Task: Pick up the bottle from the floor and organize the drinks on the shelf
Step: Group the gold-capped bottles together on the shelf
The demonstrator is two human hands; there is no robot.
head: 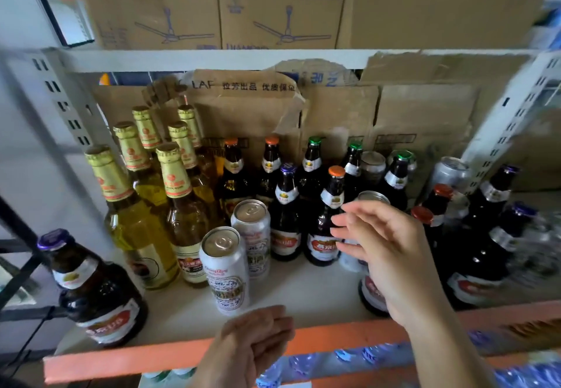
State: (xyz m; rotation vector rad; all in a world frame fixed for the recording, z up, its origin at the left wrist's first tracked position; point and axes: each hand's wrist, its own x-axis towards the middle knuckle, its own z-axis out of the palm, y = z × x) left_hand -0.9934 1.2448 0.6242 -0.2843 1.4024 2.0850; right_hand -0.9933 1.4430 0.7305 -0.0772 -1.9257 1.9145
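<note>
Many bottles (285, 205) upright on shelf (303, 290) (caps up); left hand (255, 339), right hand (385, 251) loose-fingered, holding nothing.

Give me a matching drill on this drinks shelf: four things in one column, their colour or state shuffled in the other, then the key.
Column one
1. tall pale bottles
2. two cans
3. bottle at the front left corner
4. right hand

Column two
A. purple cap
B. open, fingers spread, holding nothing
C. gold foil on the necks
D. white, one behind the other

Pairs: 1-C, 2-D, 3-A, 4-B.
</note>
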